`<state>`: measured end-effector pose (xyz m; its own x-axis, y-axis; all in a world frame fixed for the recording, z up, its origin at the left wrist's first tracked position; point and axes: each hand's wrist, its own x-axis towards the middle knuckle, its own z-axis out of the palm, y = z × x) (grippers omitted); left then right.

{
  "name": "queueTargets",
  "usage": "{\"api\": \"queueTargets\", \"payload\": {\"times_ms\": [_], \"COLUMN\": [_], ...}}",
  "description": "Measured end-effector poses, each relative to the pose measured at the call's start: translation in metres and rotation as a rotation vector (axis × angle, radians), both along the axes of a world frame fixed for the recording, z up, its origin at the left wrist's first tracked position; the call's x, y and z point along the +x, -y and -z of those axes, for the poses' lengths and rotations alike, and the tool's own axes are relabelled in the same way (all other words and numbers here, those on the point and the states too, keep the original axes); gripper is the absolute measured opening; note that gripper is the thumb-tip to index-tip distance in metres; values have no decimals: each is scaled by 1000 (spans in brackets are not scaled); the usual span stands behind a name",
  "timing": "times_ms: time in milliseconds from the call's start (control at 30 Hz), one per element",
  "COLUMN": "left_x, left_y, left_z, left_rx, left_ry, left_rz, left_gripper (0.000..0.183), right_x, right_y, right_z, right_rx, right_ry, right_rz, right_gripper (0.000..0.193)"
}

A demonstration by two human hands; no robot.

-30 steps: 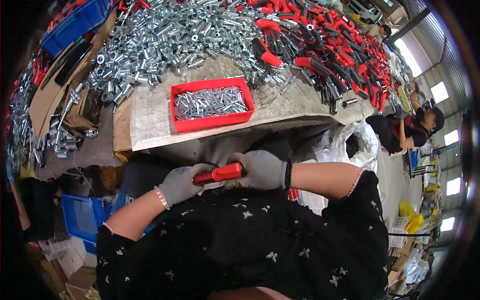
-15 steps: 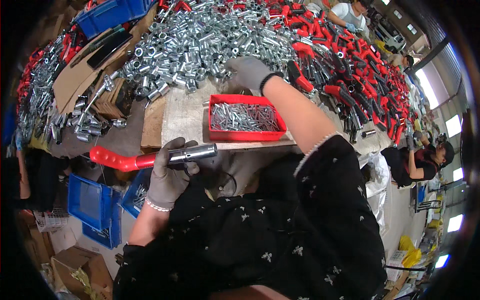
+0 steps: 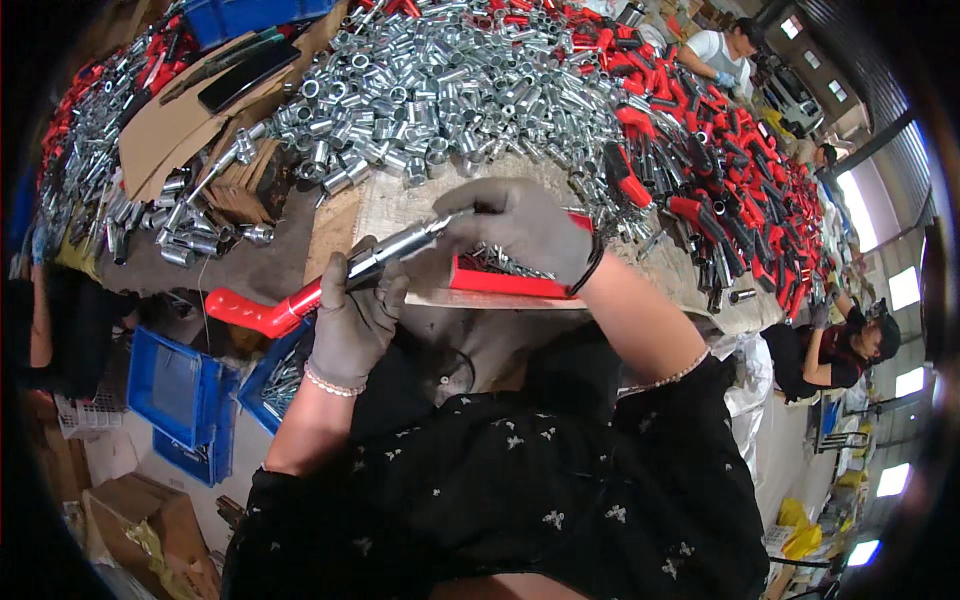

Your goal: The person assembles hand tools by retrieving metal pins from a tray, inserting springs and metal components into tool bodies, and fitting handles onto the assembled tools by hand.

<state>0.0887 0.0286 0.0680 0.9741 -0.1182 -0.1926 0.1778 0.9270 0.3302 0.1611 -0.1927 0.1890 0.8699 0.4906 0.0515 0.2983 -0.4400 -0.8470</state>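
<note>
My gloved left hand (image 3: 355,325) is closed around a tool with a curved red handle (image 3: 250,312) and a shiny metal tube (image 3: 400,243). The tool slants up to the right, handle at the left. At the tube's upper end, my gloved right hand (image 3: 525,230) pinches what looks like a small metal sleeve (image 3: 452,222), partly covered by the fingers. Behind and below this hand is a red tray (image 3: 510,284) of small metal pins, partly hidden. A large heap of metal sleeves (image 3: 440,95) lies beyond both hands.
Red-and-black handled tools (image 3: 720,170) are piled at the right. Cardboard (image 3: 165,150) with a dark flat object on it lies at the left. Blue crates (image 3: 170,385) stand below the table's left side. Other people (image 3: 835,350) are at work at the right and the left edge.
My right hand has come back from the sleeve heap to the tube's end. My left hand has tilted the tool, raising its metal end.
</note>
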Motion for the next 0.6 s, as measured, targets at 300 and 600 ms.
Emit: {"api": "queueTargets", "payload": {"times_ms": [300, 600], "left_x": [-22, -25], "left_y": [-15, -27], "left_z": [14, 20], "left_rx": [154, 69], "left_ry": [217, 101], "left_rz": [-29, -93], "left_gripper": [54, 55], "right_x": [17, 123], "right_y": [-14, 5], "right_z": [14, 72], "right_rx": [-284, -847], "right_ry": [266, 396], "right_rz": [-113, 259], "right_gripper": [29, 32]}}
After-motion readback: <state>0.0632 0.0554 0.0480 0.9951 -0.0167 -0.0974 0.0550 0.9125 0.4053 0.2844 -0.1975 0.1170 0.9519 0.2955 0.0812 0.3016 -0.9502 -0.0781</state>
